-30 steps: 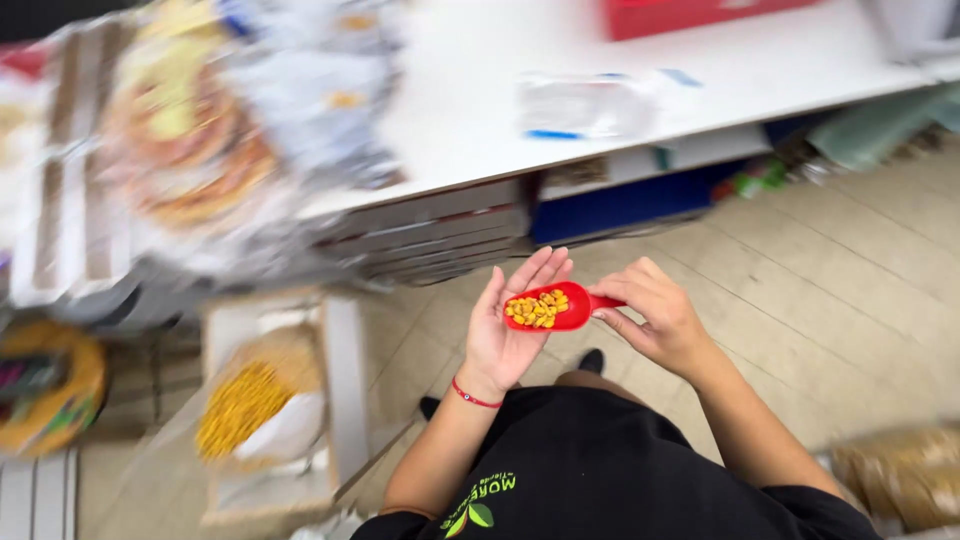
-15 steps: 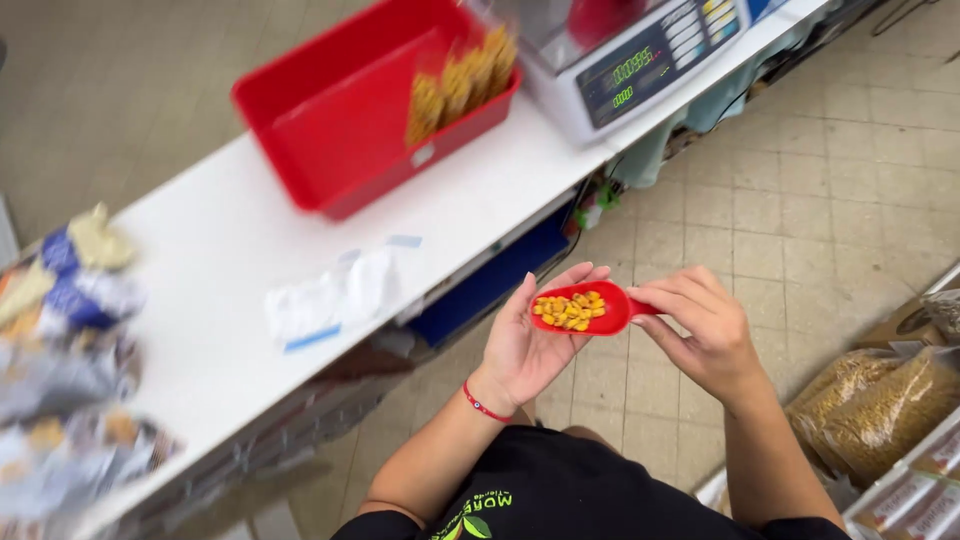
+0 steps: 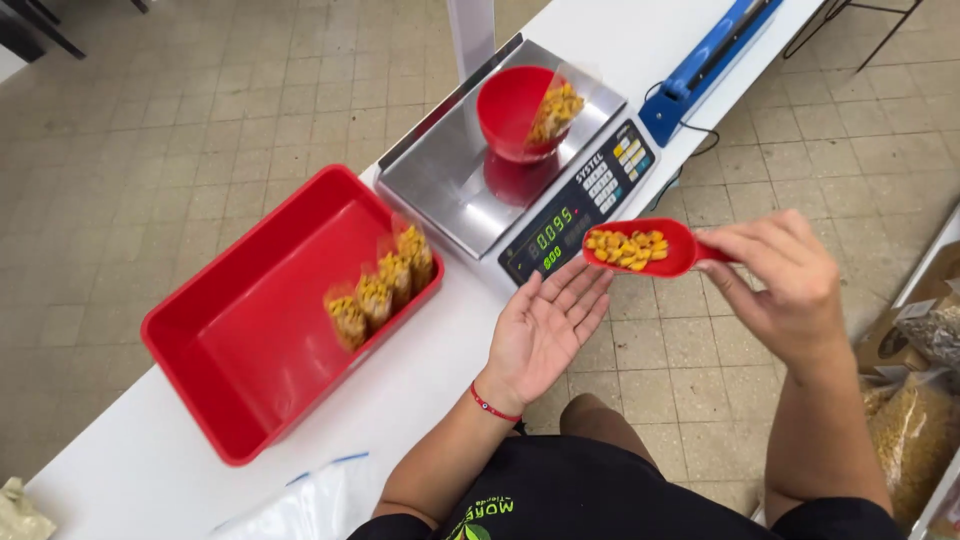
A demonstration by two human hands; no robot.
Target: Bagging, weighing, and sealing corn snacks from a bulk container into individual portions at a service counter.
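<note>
My right hand (image 3: pixel 785 275) grips the handle of a small red scoop (image 3: pixel 645 247) filled with yellow corn kernels, held level just off the counter edge. My left hand (image 3: pixel 547 330) is spread palm-up right beneath the scoop, holding nothing. On the digital scale (image 3: pixel 450 180) stands a red cup (image 3: pixel 512 110) with a clear bag of kernels (image 3: pixel 555 108) inside it. A red tray (image 3: pixel 250 330) on the white counter (image 3: pixel 140 470) holds three filled clear bags (image 3: pixel 382 283) along its right side.
A blue heat sealer (image 3: pixel 700 70) lies at the counter's far end. Clear empty bags (image 3: pixel 300 510) rest near the counter's front edge. Open sacks of grain (image 3: pixel 915 440) stand on the tiled floor at right. A packet (image 3: pixel 18 512) shows at bottom left.
My view has swung along the counter to the scale and tray. Both hands carried the filled scoop toward the scale, left palm still cupped under it.
</note>
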